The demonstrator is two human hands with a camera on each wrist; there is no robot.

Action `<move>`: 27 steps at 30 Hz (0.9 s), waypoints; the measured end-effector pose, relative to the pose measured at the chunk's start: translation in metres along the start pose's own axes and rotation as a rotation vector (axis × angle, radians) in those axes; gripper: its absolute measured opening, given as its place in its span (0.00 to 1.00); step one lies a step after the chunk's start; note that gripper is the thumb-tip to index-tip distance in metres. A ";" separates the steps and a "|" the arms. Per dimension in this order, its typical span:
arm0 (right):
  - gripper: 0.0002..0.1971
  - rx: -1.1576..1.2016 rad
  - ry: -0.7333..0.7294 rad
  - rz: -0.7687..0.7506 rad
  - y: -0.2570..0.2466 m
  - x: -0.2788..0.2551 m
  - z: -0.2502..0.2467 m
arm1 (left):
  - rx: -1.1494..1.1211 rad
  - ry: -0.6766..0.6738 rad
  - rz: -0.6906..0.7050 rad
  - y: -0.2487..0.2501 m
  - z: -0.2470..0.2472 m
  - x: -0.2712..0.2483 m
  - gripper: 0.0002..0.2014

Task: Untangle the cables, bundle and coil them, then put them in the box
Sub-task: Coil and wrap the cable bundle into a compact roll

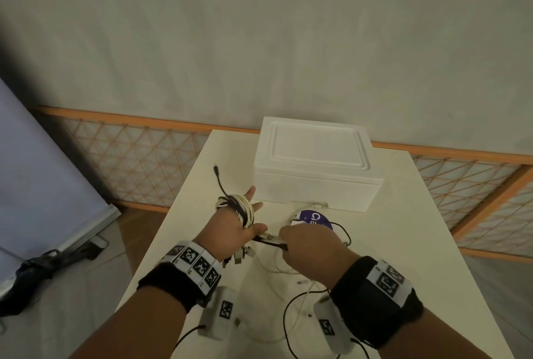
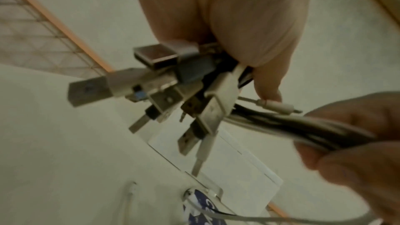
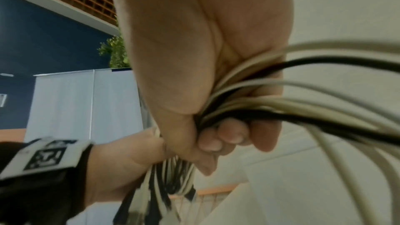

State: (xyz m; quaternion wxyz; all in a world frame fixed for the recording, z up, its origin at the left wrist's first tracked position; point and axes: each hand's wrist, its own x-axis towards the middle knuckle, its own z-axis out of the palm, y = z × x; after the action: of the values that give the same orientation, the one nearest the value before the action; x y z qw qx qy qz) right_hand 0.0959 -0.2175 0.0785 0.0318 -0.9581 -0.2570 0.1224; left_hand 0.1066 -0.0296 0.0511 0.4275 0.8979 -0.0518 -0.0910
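Black and white cables are wound into a coil (image 1: 240, 206) around the fingers of my left hand (image 1: 236, 229), whose thumb pins the strands. Several USB plugs (image 2: 173, 88) hang out below that palm. A short stretch of the cable bundle (image 1: 268, 239) runs across to my right hand (image 1: 308, 246), which grips it in a fist (image 3: 194, 57); the strands (image 3: 281, 105) trail out past the curled fingers. Loose cable ends (image 1: 285, 318) lie on the table near my wrists. The white foam box (image 1: 314, 157) stands behind the hands with its lid closed.
A round purple-and-white labelled item (image 1: 315, 219) lies just in front of the box, beside my right hand. The cream table (image 1: 403, 229) has bare surface to the right. An orange lattice railing (image 1: 138, 157) runs behind, and a dark bag (image 1: 34, 269) lies on the floor at the left.
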 end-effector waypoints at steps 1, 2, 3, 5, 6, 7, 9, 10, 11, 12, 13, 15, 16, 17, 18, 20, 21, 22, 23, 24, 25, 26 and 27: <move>0.09 -0.002 0.025 -0.011 0.004 -0.002 -0.004 | 0.034 -0.001 -0.004 -0.002 -0.001 0.002 0.41; 0.09 -0.007 0.046 -0.025 0.008 -0.005 -0.008 | 0.056 -0.002 0.004 -0.006 -0.003 0.004 0.39; 0.10 0.005 0.078 -0.045 0.011 -0.008 -0.014 | 0.072 -0.002 0.005 -0.007 -0.006 0.005 0.39; 0.14 0.038 0.117 -0.061 0.016 -0.014 -0.025 | 0.052 -0.017 0.015 -0.012 -0.006 0.003 0.49; 0.15 0.061 0.131 -0.068 0.017 -0.016 -0.029 | 0.021 -0.022 0.008 -0.015 -0.004 0.002 0.54; 0.16 0.081 0.148 -0.075 0.017 -0.018 -0.033 | -0.008 -0.040 -0.011 -0.015 -0.001 0.002 0.58; 0.17 0.124 0.172 -0.093 0.013 -0.020 -0.036 | 0.058 -0.134 -0.011 -0.002 0.003 -0.003 0.66; 0.17 0.136 0.176 -0.108 0.010 -0.020 -0.038 | 0.174 -0.205 -0.006 0.005 0.007 -0.005 0.64; 0.17 0.136 0.181 -0.126 0.007 -0.021 -0.038 | 0.283 -0.252 -0.039 0.010 0.010 -0.006 0.58; 0.17 0.132 0.178 -0.138 0.005 -0.022 -0.039 | 0.330 -0.281 -0.087 0.014 0.014 -0.007 0.50; 0.16 0.143 0.175 -0.140 0.004 -0.022 -0.040 | 0.344 -0.297 -0.104 0.015 0.018 -0.007 0.44; 0.15 0.173 0.175 -0.148 0.001 -0.022 -0.043 | 0.464 -0.289 -0.043 0.015 0.024 -0.006 0.32; 0.14 0.168 0.173 -0.164 -0.001 -0.021 -0.045 | 0.516 -0.257 -0.008 0.017 0.026 -0.006 0.26; 0.13 0.157 0.169 -0.183 -0.002 -0.020 -0.048 | 0.506 -0.223 0.032 0.018 0.029 -0.007 0.19; 0.12 0.163 0.164 -0.196 -0.003 -0.018 -0.052 | 0.440 -0.186 0.067 0.020 0.032 -0.008 0.12; 0.11 0.217 0.172 -0.221 -0.001 -0.013 -0.059 | 0.385 -0.170 0.138 0.025 0.037 -0.011 0.06; 0.10 0.254 0.177 -0.239 0.001 -0.010 -0.063 | 0.381 -0.177 0.163 0.026 0.039 -0.012 0.10; 0.08 0.310 0.179 -0.258 0.005 -0.006 -0.064 | 0.370 -0.204 0.168 0.025 0.040 -0.012 0.11; 0.06 0.391 0.183 -0.268 0.009 -0.001 -0.064 | 0.324 -0.217 0.164 0.023 0.040 -0.012 0.10; 0.04 0.480 0.197 -0.272 0.014 0.004 -0.062 | 0.242 -0.225 0.133 0.021 0.039 -0.013 0.09; 0.03 0.543 0.229 -0.266 0.019 0.010 -0.058 | 0.120 -0.219 0.104 0.018 0.039 -0.014 0.08; 0.04 0.578 0.276 -0.255 0.024 0.016 -0.052 | -0.011 -0.211 0.065 0.018 0.038 -0.016 0.08; 0.06 0.591 0.326 -0.230 0.030 0.021 -0.044 | -0.130 -0.205 0.037 0.018 0.038 -0.018 0.07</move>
State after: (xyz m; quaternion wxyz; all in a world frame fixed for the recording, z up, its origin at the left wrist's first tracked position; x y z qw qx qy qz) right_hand 0.1390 -0.2330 0.1132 0.3619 -0.8792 -0.3082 0.0328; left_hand 0.0813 -0.0663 0.0435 0.4791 0.8531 -0.1056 -0.1776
